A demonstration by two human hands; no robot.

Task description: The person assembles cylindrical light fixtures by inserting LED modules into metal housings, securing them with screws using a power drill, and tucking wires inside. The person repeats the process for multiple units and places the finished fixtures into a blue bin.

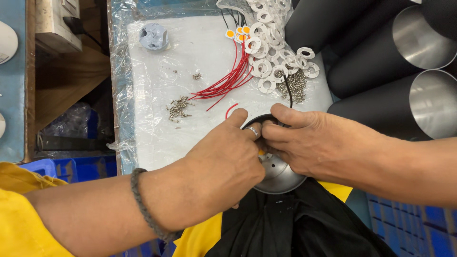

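My left hand [221,162] and my right hand [309,140] meet over a round black-rimmed metal lamp housing [281,178] held at the near edge of the work surface. Both hands' fingers close on its rim and inner part, hiding most of it. A ring is on a finger of my left hand and a dark braided band circles that wrist. A black wire [289,90] runs up from the housing. What the fingertips pinch is hidden.
A plastic-covered white work surface [190,62] holds red wires [228,81], piles of small screws [178,108], white ring-shaped parts [269,52], small orange discs [238,34] and a grey lump [153,36]. Black cylindrical housings [381,62] lie at right. Blue crates [71,166] sit below.
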